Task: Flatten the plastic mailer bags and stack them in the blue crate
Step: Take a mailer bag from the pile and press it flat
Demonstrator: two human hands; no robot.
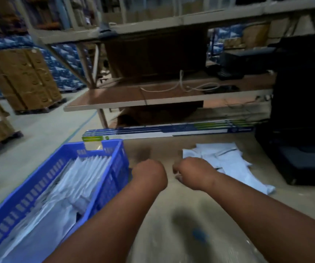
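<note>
Pallets: stacked brown cartons [25, 78] stand on the floor, far left of both hands and well apart from them.
Blue crate [103, 194]: just left of the left hand; its right wall runs beside the left forearm, near edge out of frame, top open.
Stacked mailer bags [73, 179]: white, lying flat inside the crate, below its rim.
Left hand [149, 173]: back of the wrist faces the camera, fingers bent down out of sight; cannot tell whether they grasp anything.
Gap: a narrow strip of bare table [152, 215] separates the two hands; open surface also lies ahead of them.
Right hand [189, 173]: fingers curled under, blurred; a pale scrap shows at the knuckles, but whether it is gripped I cannot tell.
Loose mailer bags [227, 158]: a crumpled white heap just right of and beyond the right hand, partly under the forearm.
Long box [168, 131]: lies along the table's far edge, beyond both hands.
Black unit [301, 130]: closes the right side, just past the heap.
</note>
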